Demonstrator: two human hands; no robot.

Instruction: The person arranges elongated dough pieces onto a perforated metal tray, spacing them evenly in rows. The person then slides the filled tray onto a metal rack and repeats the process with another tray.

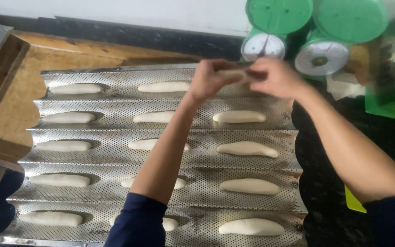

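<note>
So the dough piece [234, 73] is pinched between both hands, held up over the far right end of the top channel of the perforated tray [197, 132]. Left hand [211, 78] has its fingers curled tight on one end, right hand [275, 77] grips the other end, bit blurry though. Rest of the tray has shaped dough logs [248, 148] lined up in every channel, three across, except that top-right spot. Tray sits on a wooden board [19, 105] to the left and a dark speckled counter [325, 201] to the right. Two green dial scales [321, 50] stand just behind the hands, by the wall.
</note>
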